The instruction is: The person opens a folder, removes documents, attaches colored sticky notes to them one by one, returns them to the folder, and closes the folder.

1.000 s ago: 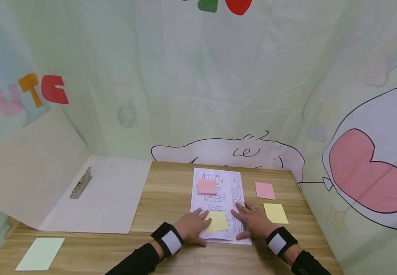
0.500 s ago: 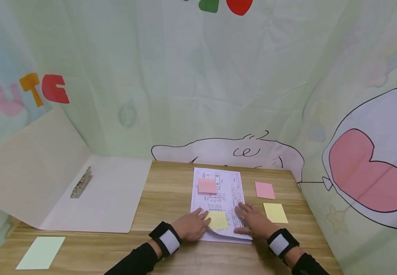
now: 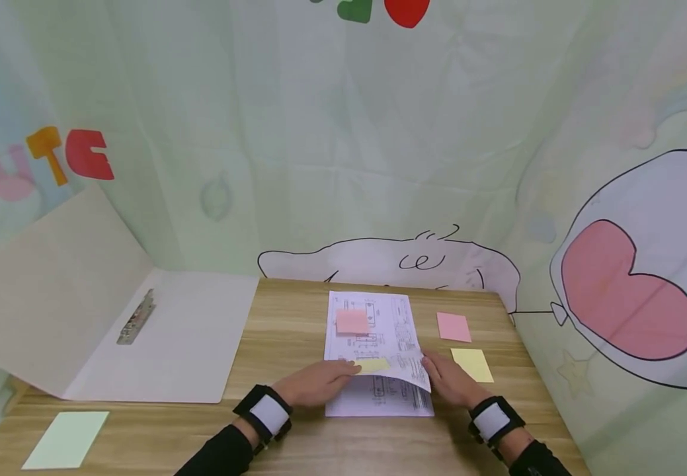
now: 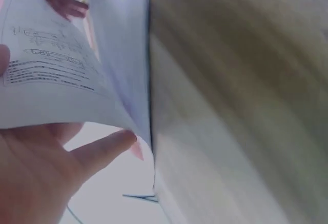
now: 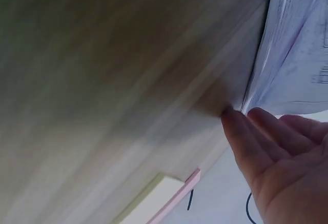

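Note:
A stack of printed drawings [image 3: 387,316] lies on the wooden table. My left hand [image 3: 313,383] pinches the top sheet [image 4: 51,88] at its left side, and the near part of that sheet curls up. Under it shows another printed page [image 3: 399,404]. On the top sheet sit a pink sticky note [image 3: 352,322] and, by my left fingertips, a yellow sticky note [image 3: 374,365] seen at a slant. My right hand [image 3: 451,380] is against the stack's right edge, fingers extended; in the right wrist view its fingertips [image 5: 233,119] touch the paper edge and table.
Right of the stack are a pink note pad [image 3: 453,327] and a yellow note pad [image 3: 472,365]. An opened white folder [image 3: 200,330] with a metal clip [image 3: 137,317] stands at left. A pale green sheet [image 3: 65,439] lies at front left. Printed curtains enclose the table.
The near part of the top sheet has risen and bent back, uncovering the page below. My left hand has moved slightly left and up with it; the right hand has slid to the stack's right edge.

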### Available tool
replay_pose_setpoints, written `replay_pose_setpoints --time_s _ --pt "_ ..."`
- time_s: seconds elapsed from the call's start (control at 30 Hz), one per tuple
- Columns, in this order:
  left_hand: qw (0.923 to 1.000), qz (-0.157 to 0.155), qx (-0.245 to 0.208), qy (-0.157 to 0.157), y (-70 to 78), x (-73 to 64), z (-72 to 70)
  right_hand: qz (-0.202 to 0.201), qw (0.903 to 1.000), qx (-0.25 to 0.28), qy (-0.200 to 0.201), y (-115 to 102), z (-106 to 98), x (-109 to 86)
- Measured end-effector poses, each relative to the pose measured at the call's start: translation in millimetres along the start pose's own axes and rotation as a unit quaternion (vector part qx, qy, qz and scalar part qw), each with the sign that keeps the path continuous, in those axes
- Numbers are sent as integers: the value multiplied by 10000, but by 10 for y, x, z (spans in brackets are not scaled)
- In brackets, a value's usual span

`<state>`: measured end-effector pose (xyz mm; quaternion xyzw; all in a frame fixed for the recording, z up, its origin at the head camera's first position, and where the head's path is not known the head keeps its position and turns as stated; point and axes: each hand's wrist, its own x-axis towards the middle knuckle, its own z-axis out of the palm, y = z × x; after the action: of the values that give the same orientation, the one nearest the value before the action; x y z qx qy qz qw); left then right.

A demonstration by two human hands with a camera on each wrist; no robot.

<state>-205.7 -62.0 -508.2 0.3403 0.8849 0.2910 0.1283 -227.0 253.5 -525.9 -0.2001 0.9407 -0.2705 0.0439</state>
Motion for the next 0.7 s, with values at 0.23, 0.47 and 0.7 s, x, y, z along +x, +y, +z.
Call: replay_pose_setpoints --time_s 0.23,0.47,0.7 --pt "9962 365 -716 332 -37 -49 -126 -8 9981 -455 416 -50 89 41" --pt "9866 253 -1435 732 -38 -62 -177 -210 9835 -1798 -75 -198 190 113" --pt "9801 -34 -1668 1081 20 -124 -276 -85 9770 -1912 -945 -307 227 97"
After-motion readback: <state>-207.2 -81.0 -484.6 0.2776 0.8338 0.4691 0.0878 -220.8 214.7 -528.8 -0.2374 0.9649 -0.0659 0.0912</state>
